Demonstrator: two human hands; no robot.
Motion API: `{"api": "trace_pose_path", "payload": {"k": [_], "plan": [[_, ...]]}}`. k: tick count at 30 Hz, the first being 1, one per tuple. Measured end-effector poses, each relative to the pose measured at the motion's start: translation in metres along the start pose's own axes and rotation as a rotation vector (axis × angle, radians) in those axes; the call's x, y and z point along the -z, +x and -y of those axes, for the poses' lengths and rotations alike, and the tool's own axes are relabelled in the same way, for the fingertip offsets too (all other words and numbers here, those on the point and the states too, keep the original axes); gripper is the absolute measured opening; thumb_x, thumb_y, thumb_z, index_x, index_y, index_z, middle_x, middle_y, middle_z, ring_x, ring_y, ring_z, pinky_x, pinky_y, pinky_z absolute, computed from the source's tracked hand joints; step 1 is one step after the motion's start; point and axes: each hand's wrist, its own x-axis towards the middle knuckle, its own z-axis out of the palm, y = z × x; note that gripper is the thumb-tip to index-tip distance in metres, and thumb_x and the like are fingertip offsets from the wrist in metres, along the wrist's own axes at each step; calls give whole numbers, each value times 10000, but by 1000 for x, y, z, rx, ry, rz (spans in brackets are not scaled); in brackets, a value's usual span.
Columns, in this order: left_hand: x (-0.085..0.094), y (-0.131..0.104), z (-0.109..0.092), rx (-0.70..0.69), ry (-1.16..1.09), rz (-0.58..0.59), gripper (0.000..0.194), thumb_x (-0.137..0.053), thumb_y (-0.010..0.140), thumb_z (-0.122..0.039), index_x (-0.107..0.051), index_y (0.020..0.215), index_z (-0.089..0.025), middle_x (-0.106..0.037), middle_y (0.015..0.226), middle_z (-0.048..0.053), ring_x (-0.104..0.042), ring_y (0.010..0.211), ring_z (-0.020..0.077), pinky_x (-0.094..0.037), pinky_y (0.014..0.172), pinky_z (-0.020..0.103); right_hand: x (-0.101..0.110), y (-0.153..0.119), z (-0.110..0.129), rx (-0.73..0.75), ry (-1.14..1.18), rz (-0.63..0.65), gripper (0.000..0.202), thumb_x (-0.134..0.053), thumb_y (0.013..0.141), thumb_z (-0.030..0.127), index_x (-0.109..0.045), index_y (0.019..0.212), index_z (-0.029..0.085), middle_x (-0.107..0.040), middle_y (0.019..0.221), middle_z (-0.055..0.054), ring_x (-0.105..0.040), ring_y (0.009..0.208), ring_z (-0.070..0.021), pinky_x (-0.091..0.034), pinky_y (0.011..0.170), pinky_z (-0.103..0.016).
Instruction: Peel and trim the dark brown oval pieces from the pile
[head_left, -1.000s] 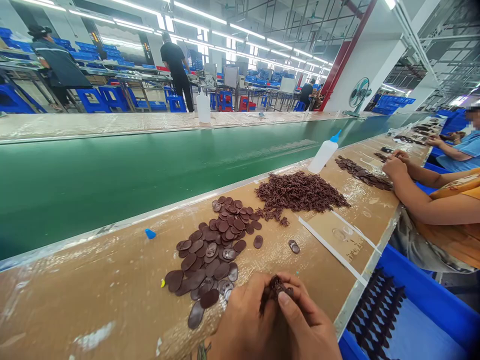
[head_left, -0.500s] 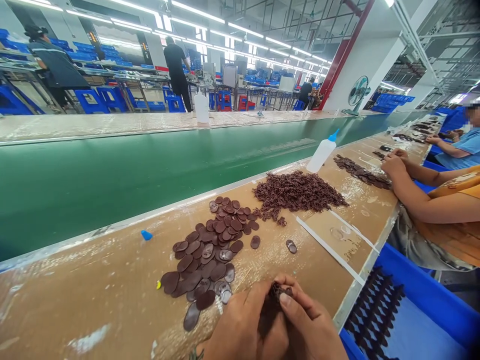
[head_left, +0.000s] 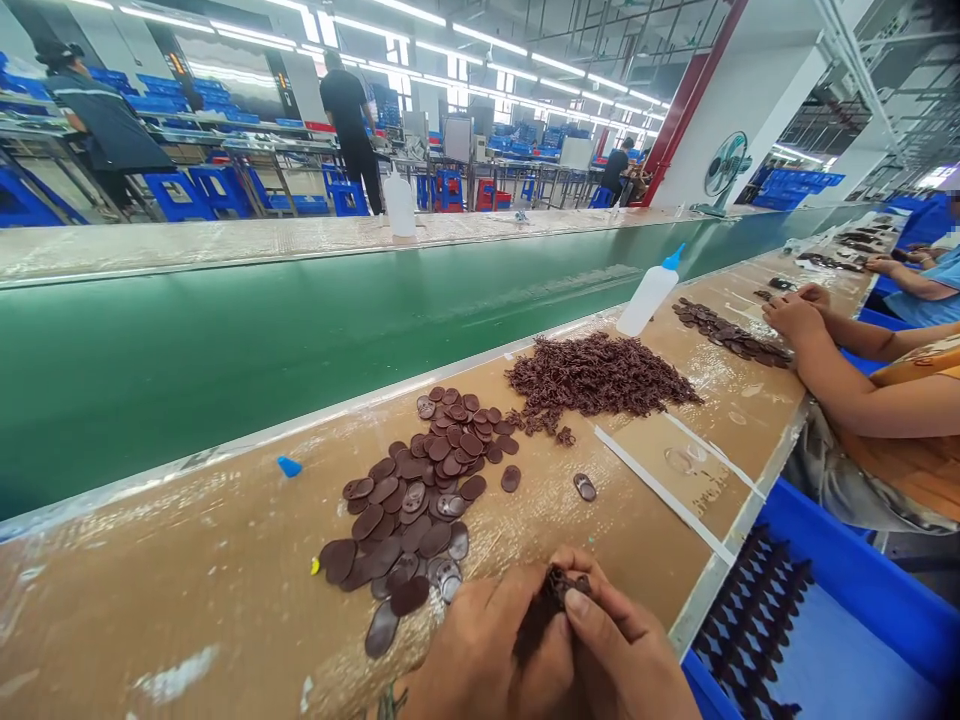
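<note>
Strip lights (head_left: 480,45) line the ceiling (a red pillar (head_left: 686,105) rises beside a fan (head_left: 724,165)).

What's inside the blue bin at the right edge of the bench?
The blue bin holds rows of dark brown strips lying on its floor. Its near corner is cut off by the frame and partly covered by the right hand, so anything there is hidden.

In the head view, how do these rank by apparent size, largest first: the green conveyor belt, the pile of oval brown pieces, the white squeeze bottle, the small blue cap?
1. Green conveyor belt
2. Pile of oval brown pieces
3. White squeeze bottle, though it stands farther off
4. Small blue cap
</note>
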Motion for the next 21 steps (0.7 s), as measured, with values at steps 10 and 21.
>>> {"api": "trace_pose_path", "payload": {"k": [10,21], "plan": [[-3,2,-2,49,91,-78,115,-570,841,-202,-632,749,-234,-681,570,-1,-648,486,122,-445,464,189,-1,0,0,-6,5,56,182,-873,650,328,-809,761,200,-659,988,-52,-605,792,-171,-533,739,-262],[2,3,-6,5,133,-63,101,-583,822,-184,-649,748,-204,-689,583,14,-651,505,141,-432,441,216,0,-1,2,-23,-1,84,171,-866,666,331,-804,731,186,-625,997,-55,-586,795,-165,-534,737,-259]]}}
